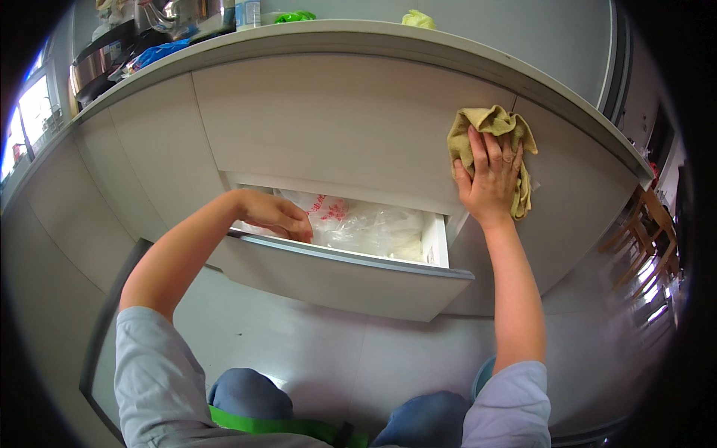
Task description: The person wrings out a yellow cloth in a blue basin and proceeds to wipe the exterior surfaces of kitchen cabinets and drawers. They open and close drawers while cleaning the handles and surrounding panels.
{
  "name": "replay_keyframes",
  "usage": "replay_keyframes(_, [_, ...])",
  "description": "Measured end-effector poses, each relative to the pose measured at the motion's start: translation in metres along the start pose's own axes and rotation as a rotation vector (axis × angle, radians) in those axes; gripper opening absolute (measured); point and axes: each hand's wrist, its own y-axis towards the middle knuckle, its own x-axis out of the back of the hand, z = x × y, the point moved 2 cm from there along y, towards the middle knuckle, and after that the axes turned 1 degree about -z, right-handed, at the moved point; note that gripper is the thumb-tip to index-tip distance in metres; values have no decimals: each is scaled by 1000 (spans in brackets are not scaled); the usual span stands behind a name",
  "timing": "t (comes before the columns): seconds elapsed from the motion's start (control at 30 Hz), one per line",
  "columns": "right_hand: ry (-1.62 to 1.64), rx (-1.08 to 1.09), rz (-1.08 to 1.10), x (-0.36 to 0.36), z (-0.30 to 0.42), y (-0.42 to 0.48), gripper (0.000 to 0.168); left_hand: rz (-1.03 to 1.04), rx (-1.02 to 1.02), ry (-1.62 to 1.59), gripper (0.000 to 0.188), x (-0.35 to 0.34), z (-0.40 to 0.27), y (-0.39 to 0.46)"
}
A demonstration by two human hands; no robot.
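Note:
My right hand lies flat, fingers spread, on a crumpled yellow-green cloth, pressing it against the beige cabinet front near a seam between two panels. Below and to the left, a drawer with a grey top edge stands pulled out. Clear plastic bags, one with red print, lie in it. Over the drawer's left part hangs my left hand, its fingers curled down behind the front edge. The fingertips are partly hidden, and whether they touch anything inside cannot be told.
Above the cabinets runs a pale countertop with a metal kettle, a blue bag and a green bag. A light blue bucket stands by my right knee. Wooden chairs are at the far right.

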Motion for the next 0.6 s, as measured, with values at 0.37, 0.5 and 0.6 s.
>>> replay_keyframes(0.37, [-44, -2, 14, 3, -2, -3, 62, -233, 248, 579, 67, 28, 58, -9])
replay_keyframes(0.5, [-43, -9, 13, 1, -2, -2, 62, -233, 407, 682, 72, 27, 42, 12])
replay_keyframes(0.6, [-46, 2, 13, 1, -3, -1, 62, -255, 293, 461, 69, 31, 35, -13])
